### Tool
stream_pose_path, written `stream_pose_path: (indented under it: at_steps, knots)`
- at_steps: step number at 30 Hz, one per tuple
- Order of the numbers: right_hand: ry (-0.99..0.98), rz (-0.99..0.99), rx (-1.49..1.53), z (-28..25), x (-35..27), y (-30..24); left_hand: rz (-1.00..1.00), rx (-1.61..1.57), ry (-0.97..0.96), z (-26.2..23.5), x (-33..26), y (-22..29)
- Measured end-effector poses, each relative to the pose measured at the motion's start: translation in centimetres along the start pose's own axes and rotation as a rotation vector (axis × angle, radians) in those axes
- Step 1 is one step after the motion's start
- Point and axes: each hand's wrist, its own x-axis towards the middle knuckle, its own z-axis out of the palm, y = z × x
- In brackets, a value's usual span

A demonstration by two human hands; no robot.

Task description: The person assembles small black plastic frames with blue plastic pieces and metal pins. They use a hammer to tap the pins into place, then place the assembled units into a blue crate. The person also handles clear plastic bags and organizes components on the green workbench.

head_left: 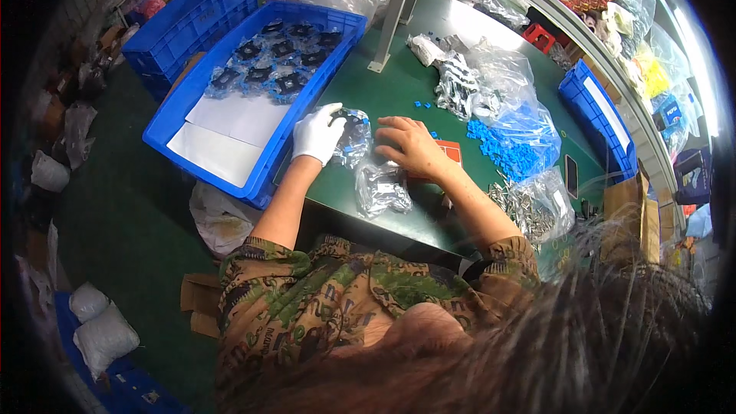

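My left hand, in a white glove, grips the left edge of a clear plastic bag with a black part inside, lying on the green table. My bare right hand reaches in from the right with its fingers stretched and apart, its fingertips close to that bag. Partly under my right hand lies an orange-red card or box. Just nearer to me, at the table's front edge, a second clear bag holds something that I cannot make out.
A blue crate on the left holds several bagged black parts on white sheets. Loose blue pieces and metal pieces lie on plastic at the right, near a phone. A metal post stands on the table.
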Motion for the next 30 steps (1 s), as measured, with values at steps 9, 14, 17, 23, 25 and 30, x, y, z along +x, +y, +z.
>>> stream_pose_path:
  at_steps: [9,14,17,23,25,30]
  knots:
    - [-0.007,-0.045,-0.049,-1.1,-2.4,-1.4,-0.033,0.066,-0.126,-0.9,1.1,0.0]
    - [0.009,-0.089,-0.117,-2.7,-4.0,-3.7,0.049,0.257,-0.048,-0.7,0.5,1.2]
    - [-0.004,-0.088,-0.074,-3.1,-5.0,-5.0,0.027,0.419,-0.111,-0.7,0.5,2.8]
    - [0.047,-0.147,-0.045,-2.6,-5.8,-6.4,-0.040,0.383,-0.008,-1.3,0.0,2.3]
    - [0.056,-0.157,-0.010,-2.3,-6.0,-6.4,-0.071,0.365,0.017,-1.4,-0.1,2.1]
    - [0.090,-0.173,0.071,-1.3,-6.9,-6.2,-0.282,0.367,-0.274,-2.6,0.9,3.4]
